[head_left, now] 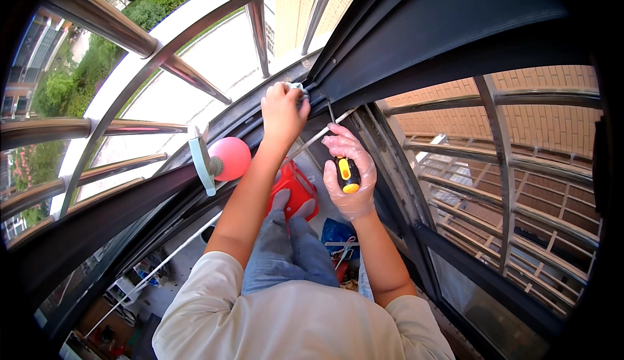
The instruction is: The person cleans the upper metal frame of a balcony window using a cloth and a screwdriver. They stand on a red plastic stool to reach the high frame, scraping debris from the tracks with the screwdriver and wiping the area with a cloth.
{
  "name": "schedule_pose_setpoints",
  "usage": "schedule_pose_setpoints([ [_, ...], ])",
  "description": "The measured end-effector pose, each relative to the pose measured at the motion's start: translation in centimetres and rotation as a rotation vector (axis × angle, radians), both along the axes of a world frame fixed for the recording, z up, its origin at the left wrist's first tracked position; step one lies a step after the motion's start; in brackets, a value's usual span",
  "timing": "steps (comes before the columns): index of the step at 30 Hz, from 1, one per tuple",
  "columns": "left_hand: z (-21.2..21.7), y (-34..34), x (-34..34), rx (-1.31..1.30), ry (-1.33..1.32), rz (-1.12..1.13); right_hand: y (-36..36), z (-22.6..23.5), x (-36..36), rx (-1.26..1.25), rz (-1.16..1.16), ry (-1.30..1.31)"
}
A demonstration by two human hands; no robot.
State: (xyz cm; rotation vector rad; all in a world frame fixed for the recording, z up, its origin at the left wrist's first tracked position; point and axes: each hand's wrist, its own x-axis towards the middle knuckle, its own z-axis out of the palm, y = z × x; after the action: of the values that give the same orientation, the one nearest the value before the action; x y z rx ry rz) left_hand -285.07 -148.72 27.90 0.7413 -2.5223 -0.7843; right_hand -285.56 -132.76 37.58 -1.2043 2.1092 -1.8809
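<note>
My left hand (283,109) is bare and reaches up to the corner of a dark window frame (416,41), its fingers closed on a small grey part (298,87) there. My right hand (349,171), in a thin clear glove, grips a screwdriver with a black and yellow handle (348,174). The screwdriver's thin shaft (331,116) points up toward the same frame corner. I stand with one foot on a red stool (300,187) below.
A suction tool with a pink ball and pale green handle (218,158) sticks to the frame at the left. Steel railing bars (130,41) curve outside the window. A blue bag (338,233) lies on the floor. A brick wall (539,126) shows through the right pane.
</note>
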Motion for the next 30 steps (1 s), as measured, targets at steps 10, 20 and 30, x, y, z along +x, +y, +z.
schedule_pose_setpoints([
  [10, -0.2, 0.4, 0.1, -0.052, 0.169, 0.077, 1.0, -0.5, 0.6, 0.015, -0.010, -0.221],
  [20, -2.1, 0.3, -2.1, -0.079, 0.167, 0.064, -2.2, -1.4, -0.4, 0.060, 0.101, 0.151],
  [30, -2.4, 0.6, -2.3, -0.175, 0.154, 0.145, -3.5, -3.2, -1.8, 0.028, 0.093, 0.151],
])
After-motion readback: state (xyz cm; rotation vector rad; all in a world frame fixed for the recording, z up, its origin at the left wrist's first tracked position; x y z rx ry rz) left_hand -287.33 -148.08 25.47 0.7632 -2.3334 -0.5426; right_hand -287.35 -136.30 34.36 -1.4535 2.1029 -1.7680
